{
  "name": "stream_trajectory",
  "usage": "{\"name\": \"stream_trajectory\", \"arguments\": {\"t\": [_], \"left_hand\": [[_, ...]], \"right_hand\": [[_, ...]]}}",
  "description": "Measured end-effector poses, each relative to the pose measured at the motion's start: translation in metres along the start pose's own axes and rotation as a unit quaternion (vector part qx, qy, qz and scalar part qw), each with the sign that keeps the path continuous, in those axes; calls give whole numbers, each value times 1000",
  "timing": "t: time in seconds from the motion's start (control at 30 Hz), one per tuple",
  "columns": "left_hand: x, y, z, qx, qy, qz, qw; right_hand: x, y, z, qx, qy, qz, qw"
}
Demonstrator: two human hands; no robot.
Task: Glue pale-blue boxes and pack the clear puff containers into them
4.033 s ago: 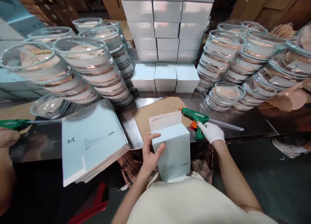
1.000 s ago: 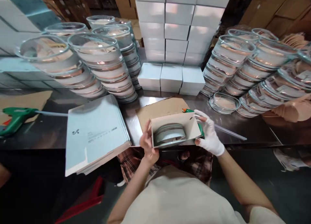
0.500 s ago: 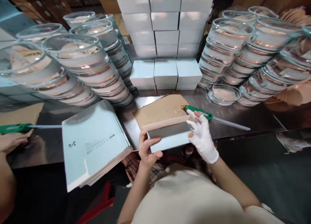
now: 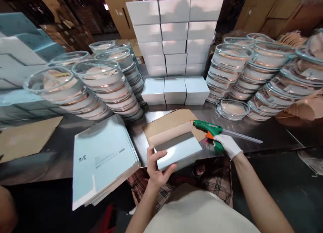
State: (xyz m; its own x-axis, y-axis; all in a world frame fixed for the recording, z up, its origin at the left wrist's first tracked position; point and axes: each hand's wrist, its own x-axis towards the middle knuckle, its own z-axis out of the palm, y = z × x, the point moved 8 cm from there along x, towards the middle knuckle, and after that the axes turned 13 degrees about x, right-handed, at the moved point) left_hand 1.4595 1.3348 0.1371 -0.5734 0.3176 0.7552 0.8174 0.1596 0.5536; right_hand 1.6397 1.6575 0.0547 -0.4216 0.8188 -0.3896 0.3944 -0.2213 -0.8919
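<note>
My left hand (image 4: 157,164) is closed around one end of a pale blue cardboard box (image 4: 179,152), with its thumb on the near side. The box's long flap (image 4: 174,132) stands up on the far side. To the right, my right hand (image 4: 228,145), in a white glove, is wrapped round the handle of a green glue gun (image 4: 208,126) with an orange trigger. Its orange nozzle points left over a brown cardboard sheet (image 4: 164,120), and a clear glue stick (image 4: 242,136) sticks out of its back.
A stack of flat pale blue cartons (image 4: 101,162) lies on the left of the metal table (image 4: 133,128). White boxes (image 4: 174,91) are piled behind. Tall stacks of clear round containers (image 4: 101,78) flank them. Another person's arm (image 4: 7,206) shows at the lower left.
My right hand has left the box and taken hold of the glue gun. The box has tilted in my left hand. The other person's hand and green glue gun have gone from the left side.
</note>
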Motion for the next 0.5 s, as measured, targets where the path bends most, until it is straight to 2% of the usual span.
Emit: {"name": "stream_trajectory", "arguments": {"t": [0.07,0.13,0.2,0.27,0.33,0.43,0.5], "left_hand": [[-7,-5,-1,3,-28,-107,994],[-15,-12,5,-14,-67,-223,972],[-20,-14,15,-41,-95,-291,951],[-20,-13,23,-56,-102,-312,943],[-18,-12,27,-57,-102,-312,943],[-17,-9,30,-47,-113,-296,947],[-17,-6,31,-42,-120,-280,952]], "right_hand": [[-11,-5,1,37,4,-19,999],[-27,-17,1,116,29,-56,991],[-48,-31,5,221,27,-93,971],[-69,-44,18,290,-26,-98,952],[-89,-50,33,285,-94,-81,950],[-115,-47,41,212,-139,-95,963],[-127,-44,46,134,-159,-147,967]]}}
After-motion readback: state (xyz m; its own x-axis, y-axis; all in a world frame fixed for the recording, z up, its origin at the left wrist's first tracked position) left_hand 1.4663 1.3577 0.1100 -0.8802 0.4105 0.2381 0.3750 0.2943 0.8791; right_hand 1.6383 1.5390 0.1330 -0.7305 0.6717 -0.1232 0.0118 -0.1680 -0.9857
